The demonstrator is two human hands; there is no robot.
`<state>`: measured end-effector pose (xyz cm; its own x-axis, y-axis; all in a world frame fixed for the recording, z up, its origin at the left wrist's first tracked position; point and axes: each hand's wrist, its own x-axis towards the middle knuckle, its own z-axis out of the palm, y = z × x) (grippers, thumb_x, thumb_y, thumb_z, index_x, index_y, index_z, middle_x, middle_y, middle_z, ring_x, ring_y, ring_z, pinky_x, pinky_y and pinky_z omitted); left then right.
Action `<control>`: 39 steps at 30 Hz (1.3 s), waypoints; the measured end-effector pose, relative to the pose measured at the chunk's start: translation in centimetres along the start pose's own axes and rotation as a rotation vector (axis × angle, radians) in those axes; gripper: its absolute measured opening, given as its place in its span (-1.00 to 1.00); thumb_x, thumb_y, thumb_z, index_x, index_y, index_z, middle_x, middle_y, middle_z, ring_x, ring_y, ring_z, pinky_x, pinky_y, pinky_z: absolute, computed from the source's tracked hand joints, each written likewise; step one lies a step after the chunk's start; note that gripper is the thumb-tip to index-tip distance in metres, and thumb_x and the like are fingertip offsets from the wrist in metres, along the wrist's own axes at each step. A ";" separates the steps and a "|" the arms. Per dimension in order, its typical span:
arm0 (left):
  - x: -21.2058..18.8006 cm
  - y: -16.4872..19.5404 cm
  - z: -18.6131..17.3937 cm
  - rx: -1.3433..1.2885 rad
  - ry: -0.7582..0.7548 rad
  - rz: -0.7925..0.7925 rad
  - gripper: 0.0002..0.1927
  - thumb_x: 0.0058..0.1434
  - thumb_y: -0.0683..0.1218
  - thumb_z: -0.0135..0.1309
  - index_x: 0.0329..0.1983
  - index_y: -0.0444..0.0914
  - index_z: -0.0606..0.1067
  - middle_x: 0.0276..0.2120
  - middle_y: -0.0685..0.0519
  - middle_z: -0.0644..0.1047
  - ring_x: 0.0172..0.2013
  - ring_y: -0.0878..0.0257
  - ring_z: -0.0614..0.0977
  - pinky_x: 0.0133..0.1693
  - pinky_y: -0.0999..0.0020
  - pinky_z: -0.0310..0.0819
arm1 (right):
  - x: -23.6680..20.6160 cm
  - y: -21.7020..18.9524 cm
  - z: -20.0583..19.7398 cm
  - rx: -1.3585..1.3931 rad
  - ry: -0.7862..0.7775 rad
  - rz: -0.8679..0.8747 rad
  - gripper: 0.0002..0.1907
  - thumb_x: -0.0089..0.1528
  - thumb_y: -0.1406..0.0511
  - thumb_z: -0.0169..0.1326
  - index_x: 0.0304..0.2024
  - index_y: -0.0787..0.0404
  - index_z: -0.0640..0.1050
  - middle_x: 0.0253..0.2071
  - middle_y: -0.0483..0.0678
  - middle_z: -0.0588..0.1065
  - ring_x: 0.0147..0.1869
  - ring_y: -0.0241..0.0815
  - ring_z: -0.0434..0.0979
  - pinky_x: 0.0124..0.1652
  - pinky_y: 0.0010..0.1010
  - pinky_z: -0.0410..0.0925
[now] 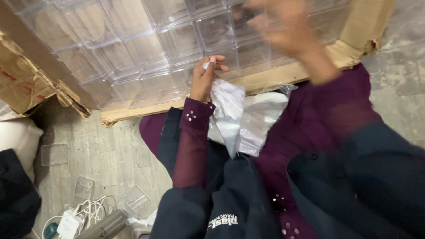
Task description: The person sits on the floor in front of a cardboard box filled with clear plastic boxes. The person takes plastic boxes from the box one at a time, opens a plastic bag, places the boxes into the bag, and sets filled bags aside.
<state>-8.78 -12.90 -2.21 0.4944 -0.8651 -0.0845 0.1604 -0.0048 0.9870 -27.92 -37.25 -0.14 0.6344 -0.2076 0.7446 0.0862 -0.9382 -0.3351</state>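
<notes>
Looking straight down at someone sitting on the floor with a big cardboard box in front of them, packed with rows of clear plastic boxes.

The left hand is raised with its forearm running up from the lap, the maroon sleeve with little studs at the cuff pointing toward the carton. The fingers are curled in loosely, thumb and fingertips pinched around something small and whitish at the top; can't really make out what it is. The heel of that hand sits right against a crumpled white plastic bag, which lies in the lap over the maroon clothing, just below the cardboard edge.

The right hand is up over the clear boxes near the top of the frame, wrist bent, arm coming in from the right. It's a total motion blur, so I can't tell if it's open, closed or holding anything.

Off to the lower left on the floor: a few loose clear boxes, a white charger with tangled cable, and a grey cylinder.
</notes>
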 end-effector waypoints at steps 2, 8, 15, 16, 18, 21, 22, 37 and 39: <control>-0.4 0.3 -0.1 0.015 -0.001 -0.004 -0.65 0.47 0.06 -0.09 0.01 -0.29 0.54 -0.34 0.02 0.64 -0.54 0.45 0.44 -0.45 0.54 0.33 | 5.6 -2.0 5.6 -0.057 -0.293 -0.066 -0.32 0.34 0.10 0.28 0.40 0.29 0.44 0.40 0.12 0.40 0.46 0.07 0.32 0.33 0.01 0.20; -1.9 0.8 -1.2 -0.065 -0.039 -0.048 -0.64 0.47 0.06 -0.10 0.03 -0.30 0.52 -0.34 0.02 0.63 -0.52 0.44 0.46 -0.46 0.54 0.34 | 10.3 -3.0 10.4 -0.348 -0.515 -0.008 -0.14 -0.04 0.13 0.38 0.26 0.29 0.41 0.26 0.09 0.43 0.32 -0.03 0.37 0.10 0.36 0.12; -1.6 0.1 -1.7 -0.101 0.057 -0.002 -0.60 0.48 0.09 -0.09 0.09 -0.32 0.52 -0.22 -0.02 0.61 -0.49 0.43 0.48 -0.43 0.52 0.41 | 8.4 -6.4 4.0 0.039 -0.329 0.113 -0.67 0.28 0.30 0.33 0.05 0.22 0.56 -0.08 -0.02 0.59 0.09 -0.04 0.57 0.10 -0.14 0.36; -1.3 0.1 -1.6 -0.209 0.050 -0.017 -0.54 0.49 0.14 -0.09 0.12 -0.33 0.51 -0.18 -0.05 0.62 -0.50 0.44 0.46 -0.45 0.53 0.36 | 7.7 -7.1 2.6 0.117 -0.306 0.121 -0.70 0.28 0.32 0.33 0.02 0.24 0.56 -0.09 0.00 0.60 0.05 -0.06 0.60 0.08 -0.21 0.40; -1.0 0.2 -1.3 -0.427 0.039 -0.063 -0.41 0.49 0.24 -0.10 0.19 -0.35 0.48 -0.10 -0.11 0.65 -0.52 0.45 0.41 -0.49 0.56 0.28 | 5.6 -9.0 0.3 0.356 -0.359 0.291 -0.68 0.28 0.36 0.26 0.08 0.22 0.56 -0.09 -0.04 0.62 0.04 -0.17 0.63 0.06 -0.27 0.46; -1.0 0.7 -0.3 -0.748 -0.232 -0.278 -0.16 0.38 0.45 -0.16 0.37 -0.31 0.32 -0.01 -0.21 0.59 -0.43 0.34 0.58 -0.53 0.59 0.34 | 3.0 -11.7 -1.2 0.623 -0.512 0.440 -0.60 0.25 0.36 0.23 0.15 0.19 0.55 -0.06 -0.06 0.65 0.06 -0.28 0.65 0.04 -0.34 0.51; -1.3 1.0 0.1 -0.693 -0.256 -0.297 -0.12 0.31 0.47 -0.15 0.41 -0.27 0.25 0.05 -0.22 0.56 -0.36 0.30 0.64 -0.51 0.58 0.37 | 2.2 -12.5 -1.4 0.700 -0.580 0.475 -0.57 0.23 0.36 0.23 0.17 0.18 0.54 -0.05 -0.07 0.66 0.07 -0.30 0.66 0.04 -0.36 0.52; -5.0 8.7 3.0 -0.596 -0.465 -0.326 0.00 0.30 0.50 -0.12 0.62 -0.13 0.04 0.14 -0.09 0.44 -0.49 0.51 0.41 -0.50 0.61 0.36 | 0.1 -10.1 -1.6 0.906 -0.033 0.791 -0.48 0.34 0.23 0.20 0.23 0.33 0.35 0.21 0.10 0.52 -0.09 -0.24 0.44 -0.32 -0.56 0.33; -4.6 9.2 3.6 -0.611 -0.394 -0.400 0.00 0.25 0.50 -0.14 0.58 -0.15 0.08 0.11 -0.09 0.45 -0.46 0.50 0.44 -0.48 0.58 0.39 | -0.4 -10.4 -1.2 0.606 -0.169 0.572 -0.49 0.38 0.13 0.07 0.32 0.19 0.38 0.30 0.15 0.43 0.18 -0.10 0.44 -0.04 -0.38 0.39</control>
<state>-12.66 -10.82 7.79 -0.0160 -0.9688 -0.2475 0.7527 -0.1746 0.6348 -30.00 -27.75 3.74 0.8074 -0.5160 0.2862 0.0830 -0.3809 -0.9209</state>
